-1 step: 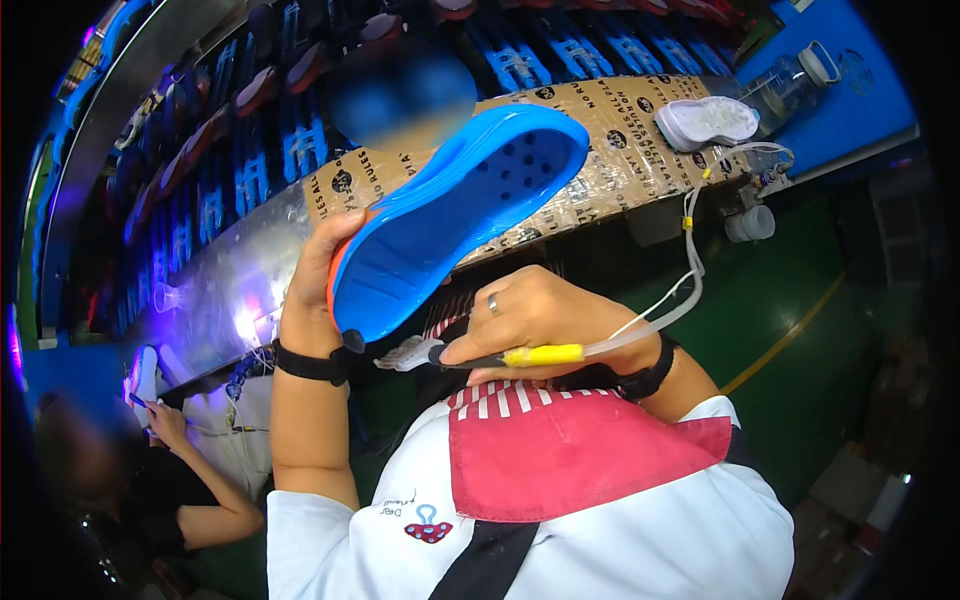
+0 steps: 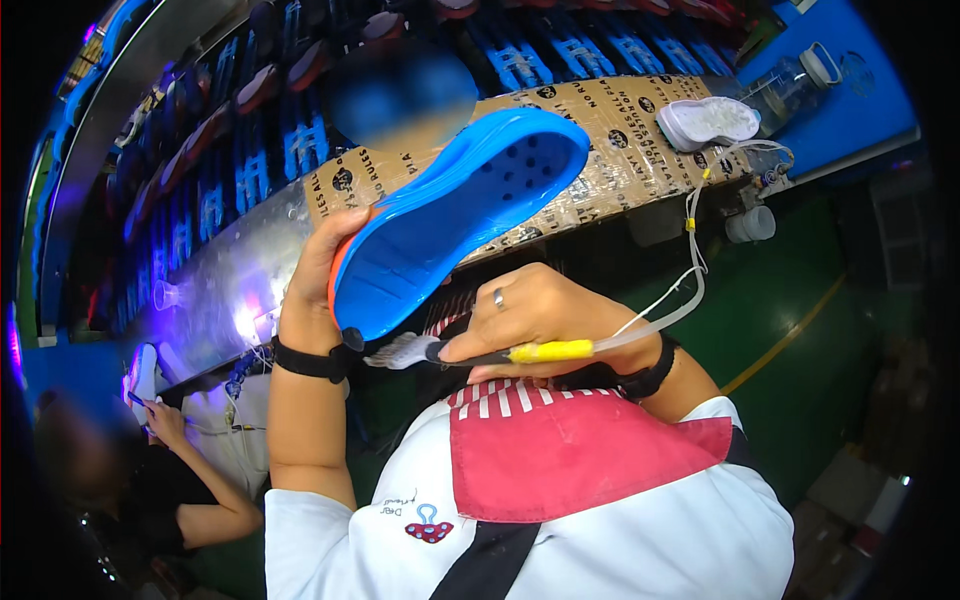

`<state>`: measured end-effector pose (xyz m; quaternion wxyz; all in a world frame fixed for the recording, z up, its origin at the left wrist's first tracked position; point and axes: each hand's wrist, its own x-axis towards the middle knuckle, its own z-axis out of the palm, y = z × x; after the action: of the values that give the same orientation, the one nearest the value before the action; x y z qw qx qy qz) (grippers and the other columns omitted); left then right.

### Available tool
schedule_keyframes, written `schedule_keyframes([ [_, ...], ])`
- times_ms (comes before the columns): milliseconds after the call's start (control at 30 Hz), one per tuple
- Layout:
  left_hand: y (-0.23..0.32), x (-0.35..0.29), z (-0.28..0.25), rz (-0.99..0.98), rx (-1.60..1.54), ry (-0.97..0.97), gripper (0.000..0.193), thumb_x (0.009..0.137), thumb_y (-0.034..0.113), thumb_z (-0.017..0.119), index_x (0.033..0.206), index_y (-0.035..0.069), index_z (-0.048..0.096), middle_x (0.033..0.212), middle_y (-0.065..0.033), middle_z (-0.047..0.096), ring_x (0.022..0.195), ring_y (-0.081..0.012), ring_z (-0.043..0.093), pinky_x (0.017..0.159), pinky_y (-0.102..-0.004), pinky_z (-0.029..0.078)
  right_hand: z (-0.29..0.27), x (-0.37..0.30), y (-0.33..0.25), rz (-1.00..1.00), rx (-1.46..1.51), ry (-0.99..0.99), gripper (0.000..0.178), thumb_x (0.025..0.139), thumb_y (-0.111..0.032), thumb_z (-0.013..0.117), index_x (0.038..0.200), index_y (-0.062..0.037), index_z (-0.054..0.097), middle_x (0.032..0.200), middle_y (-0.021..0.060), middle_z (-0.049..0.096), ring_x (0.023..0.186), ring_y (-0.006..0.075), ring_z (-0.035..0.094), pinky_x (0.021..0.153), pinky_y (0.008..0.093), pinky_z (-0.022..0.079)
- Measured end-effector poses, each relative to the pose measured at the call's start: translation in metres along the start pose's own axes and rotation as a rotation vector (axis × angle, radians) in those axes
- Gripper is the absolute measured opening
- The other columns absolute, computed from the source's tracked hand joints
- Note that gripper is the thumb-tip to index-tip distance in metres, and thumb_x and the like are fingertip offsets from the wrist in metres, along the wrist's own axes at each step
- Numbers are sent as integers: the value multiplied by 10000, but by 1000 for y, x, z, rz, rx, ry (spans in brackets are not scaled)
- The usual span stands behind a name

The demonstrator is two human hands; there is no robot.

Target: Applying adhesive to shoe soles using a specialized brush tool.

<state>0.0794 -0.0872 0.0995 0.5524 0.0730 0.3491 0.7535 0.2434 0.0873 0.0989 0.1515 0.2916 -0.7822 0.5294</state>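
Note:
My left hand [image 2: 327, 262] is closed round the heel end of a blue shoe sole [image 2: 430, 230] with an orange-red outer edge. The sole is tilted, its hollow inner side up and its toe end pointing to the far right. A small dark round piece [image 2: 353, 339] shows at the heel's lower edge. In my right hand [image 2: 535, 320], the fingers close round a brush [image 2: 402, 351] with pale bristles, a dark handle and yellow wrapping. A clear tube [image 2: 655, 327] runs from its handle end. The bristles are just below the heel, apart from the sole.
Brown printed cardboard [image 2: 590, 185] covers the bench, where a white sole [image 2: 712, 121] and a clear jug [image 2: 793, 88] stand at the far right. A white cup [image 2: 750, 224] hangs below its edge. Behind are rows of shoes on blue racks [image 2: 585, 55]. A co-worker's arm [image 2: 215, 495] is at left.
The brush has shifted slightly; its bristles are a little farther left, nearer the heel's lower edge. The sole has barely moved.

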Motion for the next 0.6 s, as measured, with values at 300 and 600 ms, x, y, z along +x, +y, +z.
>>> schedule_keyframes([
  [300, 6, -4, 15, -196, 247, 236, 423, 857, 266, 601, 1147, -42, 587, 1008, -160, 665, 848, -209, 667, 781, -311, 547, -2, -1, -3, 9, -181, -94, 202, 742, -184, 731, 926, -121, 679, 620, 67, 567, 602, 246, 571, 586, 338, 465],
  [600, 12, -19, 32, -114, 364, 315, 390, 864, 263, 601, 1139, -14, 603, 1017, -143, 669, 853, -207, 667, 779, -315, 545, 6, -9, 0, 12, -244, -63, 229, 707, -139, 756, 921, -127, 675, 617, 38, 559, 600, 221, 567, 551, 328, 470],
])
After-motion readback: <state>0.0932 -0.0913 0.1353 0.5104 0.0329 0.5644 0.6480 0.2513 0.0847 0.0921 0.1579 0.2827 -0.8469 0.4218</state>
